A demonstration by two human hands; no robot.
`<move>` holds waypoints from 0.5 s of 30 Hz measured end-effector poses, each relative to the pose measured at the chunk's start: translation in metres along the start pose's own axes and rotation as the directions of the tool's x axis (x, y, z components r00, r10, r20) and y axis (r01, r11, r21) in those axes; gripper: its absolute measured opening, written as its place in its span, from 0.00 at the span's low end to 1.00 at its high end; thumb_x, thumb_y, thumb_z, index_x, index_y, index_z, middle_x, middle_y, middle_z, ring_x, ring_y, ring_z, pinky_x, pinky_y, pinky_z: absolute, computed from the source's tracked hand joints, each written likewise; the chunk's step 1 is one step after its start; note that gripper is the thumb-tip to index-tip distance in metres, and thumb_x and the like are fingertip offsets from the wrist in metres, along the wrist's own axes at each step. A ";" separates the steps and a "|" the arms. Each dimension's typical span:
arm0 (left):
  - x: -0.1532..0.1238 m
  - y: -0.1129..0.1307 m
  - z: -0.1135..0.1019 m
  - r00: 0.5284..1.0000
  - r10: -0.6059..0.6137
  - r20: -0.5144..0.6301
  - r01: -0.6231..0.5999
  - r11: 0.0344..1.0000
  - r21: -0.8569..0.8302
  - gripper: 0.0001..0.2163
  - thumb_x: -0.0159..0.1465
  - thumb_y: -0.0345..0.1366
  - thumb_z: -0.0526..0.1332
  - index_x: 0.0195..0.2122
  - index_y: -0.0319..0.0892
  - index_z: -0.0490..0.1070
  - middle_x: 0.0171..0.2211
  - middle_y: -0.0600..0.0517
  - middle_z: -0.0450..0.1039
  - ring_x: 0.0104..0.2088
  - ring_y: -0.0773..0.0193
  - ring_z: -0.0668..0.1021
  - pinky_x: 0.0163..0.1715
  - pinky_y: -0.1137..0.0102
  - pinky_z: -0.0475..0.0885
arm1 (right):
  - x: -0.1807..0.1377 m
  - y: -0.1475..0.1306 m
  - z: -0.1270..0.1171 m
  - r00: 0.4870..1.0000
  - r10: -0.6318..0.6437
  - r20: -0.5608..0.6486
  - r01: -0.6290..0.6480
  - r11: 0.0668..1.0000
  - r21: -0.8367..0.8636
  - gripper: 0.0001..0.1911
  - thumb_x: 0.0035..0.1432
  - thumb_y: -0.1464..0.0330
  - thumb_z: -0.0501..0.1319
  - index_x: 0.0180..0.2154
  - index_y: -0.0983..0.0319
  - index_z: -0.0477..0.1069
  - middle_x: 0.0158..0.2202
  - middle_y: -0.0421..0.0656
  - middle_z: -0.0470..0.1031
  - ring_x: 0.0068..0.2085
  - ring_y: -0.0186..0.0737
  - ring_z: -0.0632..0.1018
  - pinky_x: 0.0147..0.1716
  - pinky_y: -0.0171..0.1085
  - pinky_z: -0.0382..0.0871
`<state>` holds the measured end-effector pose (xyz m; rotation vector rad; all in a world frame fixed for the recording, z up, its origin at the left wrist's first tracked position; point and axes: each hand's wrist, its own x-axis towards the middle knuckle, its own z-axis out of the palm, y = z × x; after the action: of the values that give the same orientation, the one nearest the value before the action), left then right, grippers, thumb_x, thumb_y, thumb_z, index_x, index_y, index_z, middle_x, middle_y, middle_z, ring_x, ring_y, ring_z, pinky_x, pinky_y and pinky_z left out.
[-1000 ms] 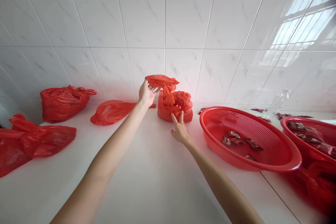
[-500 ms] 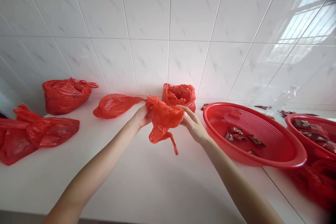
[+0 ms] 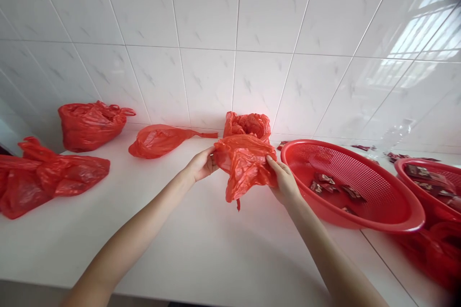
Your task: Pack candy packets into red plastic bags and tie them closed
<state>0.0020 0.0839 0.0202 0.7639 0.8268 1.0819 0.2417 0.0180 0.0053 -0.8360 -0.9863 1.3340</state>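
A thin red plastic bag (image 3: pixel 248 165) hangs between my hands above the white table, crumpled and spread sideways, with a narrow strip dangling below it. My left hand (image 3: pixel 202 164) pinches its left edge. On the other side my right hand (image 3: pixel 284 177) grips the bag with the thumb on top; its other fingers are partly hidden. Just behind, against the wall, stands a red bag stuffed with crumpled red plastic (image 3: pixel 248 123). Left of that, a loose red bag (image 3: pixel 158 141) lies on the table, its twisted end pointing toward my left hand.
A big red plastic basket (image 3: pixel 392 206) with several small dark packets (image 3: pixel 326 183) stands on the right. Beyond it are a second red basket (image 3: pixel 399 165) and a clear bottle (image 3: pixel 398 134). Full red bags (image 3: pixel 91 127) and a knotted red bag (image 3: pixel 68 175) sit at left.
The bag in my hands has been spread wider and moved slightly right. My right hand has shifted right and a little down, and the hands are farther apart.
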 end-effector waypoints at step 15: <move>-0.036 0.012 -0.002 0.930 0.064 0.361 -0.265 0.798 0.542 0.10 0.61 0.43 0.64 0.40 0.44 0.73 0.41 0.51 0.74 0.43 0.61 0.76 0.48 0.63 0.71 | 0.002 0.018 -0.011 0.966 0.258 0.005 -0.240 0.891 0.385 0.13 0.63 0.55 0.59 0.37 0.56 0.75 0.37 0.39 0.81 0.38 0.39 0.81 0.38 0.35 0.76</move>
<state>-0.0139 0.0537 0.0358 1.5252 0.8192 0.8135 0.2449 0.0222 -0.0150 -0.7019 -0.5625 1.6547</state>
